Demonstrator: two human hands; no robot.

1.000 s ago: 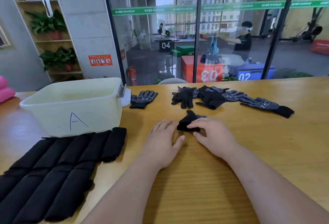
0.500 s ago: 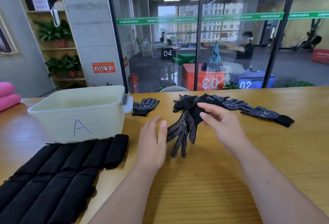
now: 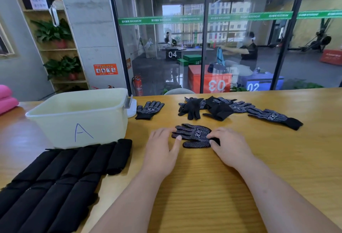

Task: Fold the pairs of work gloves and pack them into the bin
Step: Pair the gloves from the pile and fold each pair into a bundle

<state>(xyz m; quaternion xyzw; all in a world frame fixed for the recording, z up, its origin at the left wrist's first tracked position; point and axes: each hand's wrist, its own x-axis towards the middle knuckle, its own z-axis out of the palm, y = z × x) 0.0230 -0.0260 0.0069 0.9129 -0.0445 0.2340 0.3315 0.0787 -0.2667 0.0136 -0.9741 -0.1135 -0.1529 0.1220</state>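
- Since the frame half a second earlier, the dotted glove (image 3: 193,135) has come down from mid-air, where the right hand (image 3: 229,146) dangled it, and now lies flat, dots up, on the wooden surface (image 3: 203,192)
- Nearest the camera, at left, a black padded mat (image 3: 55,186) is spread over the surface
- At centre, both hands meet the glove: the left hand (image 3: 162,145) has straight fingers touching the glove's finger ends, while the right hand's fingers bend over the black cuff and hold it
- Just behind the mat stands the pale bin (image 3: 79,119), marked "A"
- A single glove (image 3: 149,109) lies just right of the bin; farther right a heap of gloves (image 3: 209,107) waits, one long glove (image 3: 273,117) stretched out at its end
- A glass wall (image 3: 240,47) closes the background
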